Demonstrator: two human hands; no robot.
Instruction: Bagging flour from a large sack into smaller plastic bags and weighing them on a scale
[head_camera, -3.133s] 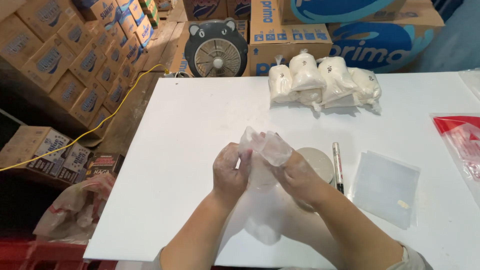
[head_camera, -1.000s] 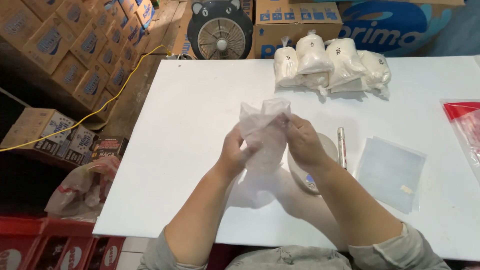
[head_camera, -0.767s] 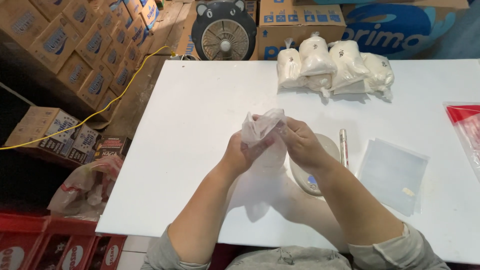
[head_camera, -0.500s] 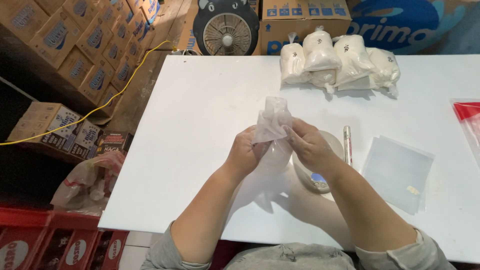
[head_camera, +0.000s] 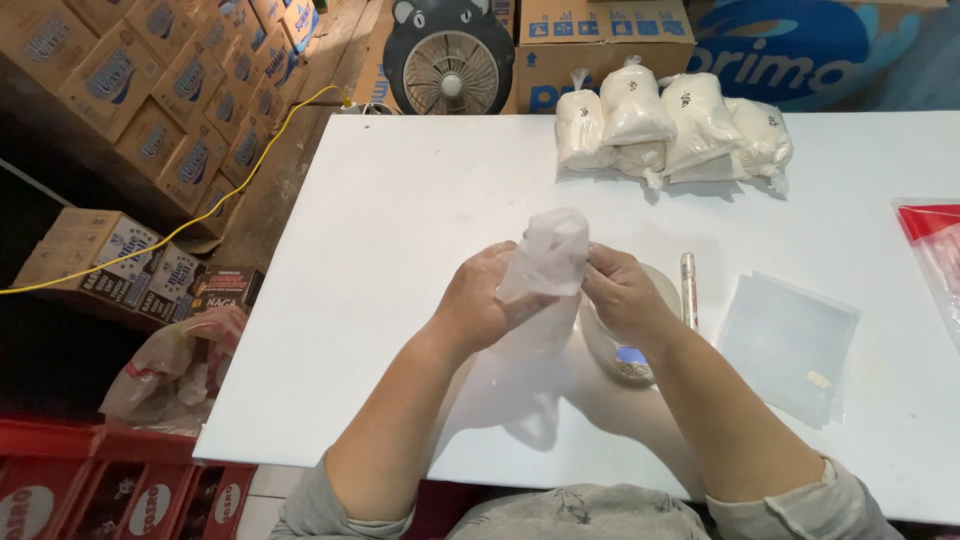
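Note:
A thin clear plastic bag (head_camera: 545, 258) is held up above the white table (head_camera: 380, 250), bunched at the top. My left hand (head_camera: 478, 303) grips its left side and my right hand (head_camera: 620, 293) pinches its right edge. Under my right wrist sits a small round digital scale (head_camera: 630, 358), mostly hidden. A pen-like marker (head_camera: 688, 290) lies just right of my right hand.
Several filled white bags (head_camera: 668, 128) are piled at the table's far edge. A stack of flat clear bags (head_camera: 790, 345) lies at the right, a red-topped packet (head_camera: 935, 245) at the far right edge. A fan (head_camera: 450, 65) and cardboard boxes (head_camera: 150, 90) stand beyond and left.
The bag hung long and open between my hands; now it is gathered shorter and bunched, and both hands have drawn closer together over the scale.

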